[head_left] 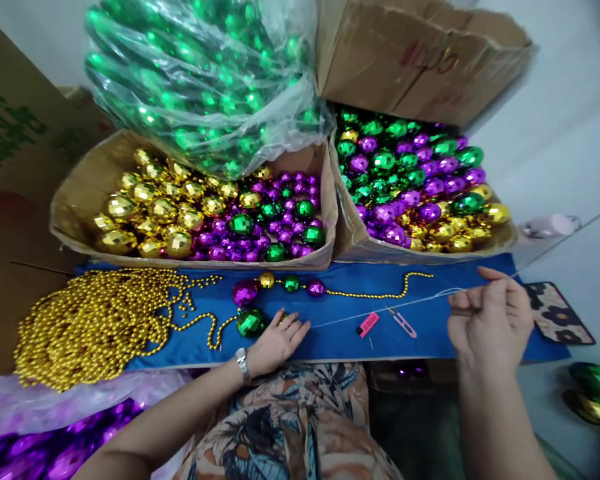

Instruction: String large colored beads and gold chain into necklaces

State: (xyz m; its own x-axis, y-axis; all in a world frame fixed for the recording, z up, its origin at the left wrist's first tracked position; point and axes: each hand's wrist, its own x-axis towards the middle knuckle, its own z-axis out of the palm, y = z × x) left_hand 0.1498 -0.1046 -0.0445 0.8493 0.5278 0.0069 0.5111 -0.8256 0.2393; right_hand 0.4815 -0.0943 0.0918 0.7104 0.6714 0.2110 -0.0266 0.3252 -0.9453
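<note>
My left hand, a watch on its wrist, curls low over the end of a bead strand beside a large green faceted bead. Part of another bead shows between its thumb and fingers; the rest is covered. A white thread runs from under these fingers to my right hand, which pinches it. Along the strand sit a large purple bead, a gold bead, a smaller green bead, a purple bead and a thin gold bead chain.
A pink thread snipper and a small pink-and-black item lie on the blue cloth. Gold bead chains are heaped left. Behind stand a left carton and right carton of beads. A floral pad is right.
</note>
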